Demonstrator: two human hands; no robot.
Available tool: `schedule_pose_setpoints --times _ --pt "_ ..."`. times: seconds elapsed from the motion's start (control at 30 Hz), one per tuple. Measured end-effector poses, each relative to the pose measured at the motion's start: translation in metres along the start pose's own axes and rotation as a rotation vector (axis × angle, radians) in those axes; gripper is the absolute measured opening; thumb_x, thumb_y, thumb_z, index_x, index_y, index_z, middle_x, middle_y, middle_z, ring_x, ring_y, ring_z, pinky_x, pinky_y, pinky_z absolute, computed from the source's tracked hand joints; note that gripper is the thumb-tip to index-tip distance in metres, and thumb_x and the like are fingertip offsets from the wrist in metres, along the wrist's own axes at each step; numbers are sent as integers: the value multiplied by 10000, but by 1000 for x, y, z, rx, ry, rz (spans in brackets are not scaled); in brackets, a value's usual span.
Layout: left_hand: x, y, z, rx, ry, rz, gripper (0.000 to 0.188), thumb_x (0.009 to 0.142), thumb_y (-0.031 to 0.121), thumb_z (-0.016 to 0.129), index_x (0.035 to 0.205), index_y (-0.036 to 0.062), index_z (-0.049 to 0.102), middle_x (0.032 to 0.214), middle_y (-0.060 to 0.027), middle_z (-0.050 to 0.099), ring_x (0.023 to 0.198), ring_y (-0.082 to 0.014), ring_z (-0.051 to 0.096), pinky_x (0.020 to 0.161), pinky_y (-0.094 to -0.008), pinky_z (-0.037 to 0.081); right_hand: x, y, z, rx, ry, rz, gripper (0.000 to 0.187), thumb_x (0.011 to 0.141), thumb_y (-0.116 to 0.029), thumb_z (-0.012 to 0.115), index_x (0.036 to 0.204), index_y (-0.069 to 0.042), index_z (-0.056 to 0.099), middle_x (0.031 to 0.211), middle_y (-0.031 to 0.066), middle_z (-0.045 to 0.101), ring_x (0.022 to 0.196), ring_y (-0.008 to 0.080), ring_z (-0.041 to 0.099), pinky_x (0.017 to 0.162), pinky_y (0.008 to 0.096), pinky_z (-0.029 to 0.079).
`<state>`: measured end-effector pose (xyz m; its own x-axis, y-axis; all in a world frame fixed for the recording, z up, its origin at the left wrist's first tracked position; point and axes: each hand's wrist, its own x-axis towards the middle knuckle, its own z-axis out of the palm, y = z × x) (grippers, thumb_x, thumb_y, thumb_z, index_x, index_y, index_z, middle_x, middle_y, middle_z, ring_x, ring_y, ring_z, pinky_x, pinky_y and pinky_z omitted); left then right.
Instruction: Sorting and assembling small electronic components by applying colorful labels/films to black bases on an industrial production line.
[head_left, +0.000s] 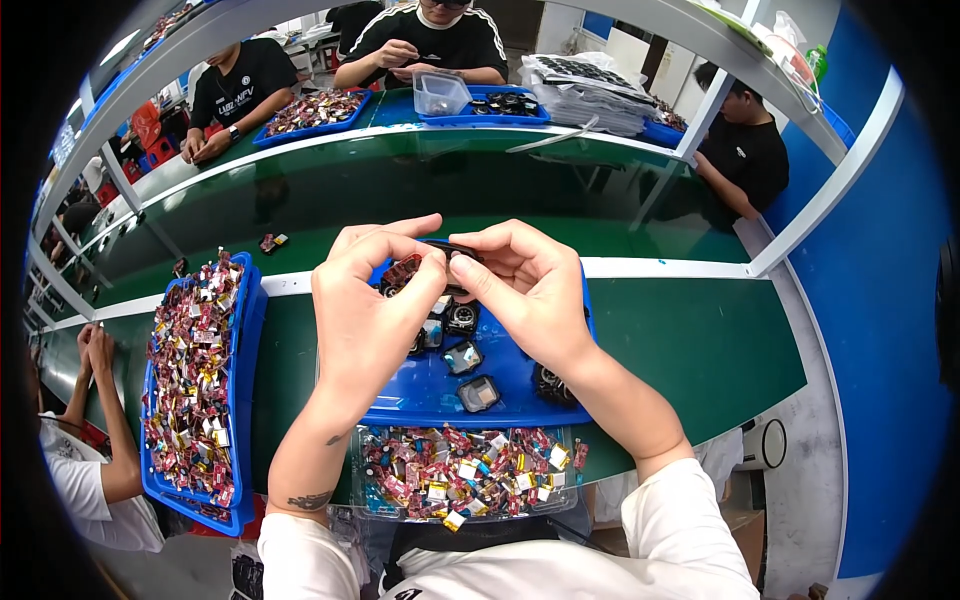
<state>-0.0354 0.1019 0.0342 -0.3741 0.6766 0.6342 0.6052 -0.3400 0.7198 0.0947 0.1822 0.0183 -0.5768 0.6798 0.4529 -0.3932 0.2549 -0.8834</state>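
Note:
Above a blue tray (400, 404), my left hand (365, 300) and my right hand (535, 300) meet, thumbs and fingers pinching a small black casing (462, 250) between them. Its details are mostly covered by my fingers. Red parts (402, 272), perhaps circuit boards, show beside my left fingers; whether that hand holds them I cannot make out. Below my hands, several black square watch-like casings lie in the tray, among them one with a round dial (462, 319), one with a grey window (478, 393) and another (552, 385) partly behind my right forearm.
A clear plastic tray (362, 485) of small red boards with white and yellow battery packs sits nearest me. A long blue tray (243, 400) heaped with similar parts stands left. A white rail (650, 268) crosses the green bench (700, 340). Co-workers sit opposite and at left.

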Motion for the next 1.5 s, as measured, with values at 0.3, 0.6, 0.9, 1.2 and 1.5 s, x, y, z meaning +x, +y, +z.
schedule_pose_setpoints --times 0.3,0.6,0.9,1.2,1.5 --pt "0 2 1 69 -19 94 71 758 19 684 822 -13 690 991 -129 691 877 -170 634 821 -286 477 1 -1 -6 -32 44 -9 110 853 -24 648 941 23 603 874 77 663 789 91 644 682 212 531" --pt "-1 6 1 -41 -24 33 103 731 55 722 825 18 700 844 -92 690 743 -158 617 685 -275 480 10 -7 -20 -4 80 -32 151 801 -7 681 938 23 625 896 86 663 810 103 637 742 236 522" --pt "-2 8 -7 -377 -273 -249 54 811 26 668 825 -25 665 792 -40 653 706 -63 587 640 -189 459 8 -11 -20 -20 23 -36 152 798 2 664 943 23 622 890 63 654 804 88 624 711 222 516" --pt "4 -3 -8 -518 -321 -365 105 814 80 698 848 -19 683 766 -32 665 691 -45 591 632 -186 468 6 -9 -18 -174 27 -134 130 774 12 659 892 20 605 852 60 639 774 79 620 646 206 520" --pt "11 -10 -11 -482 -281 -379 135 769 40 733 796 17 602 745 -20 643 670 -43 581 605 -163 443 9 -6 -17 -121 -40 -134 158 776 -16 703 895 26 607 861 73 645 775 104 637 693 228 543"
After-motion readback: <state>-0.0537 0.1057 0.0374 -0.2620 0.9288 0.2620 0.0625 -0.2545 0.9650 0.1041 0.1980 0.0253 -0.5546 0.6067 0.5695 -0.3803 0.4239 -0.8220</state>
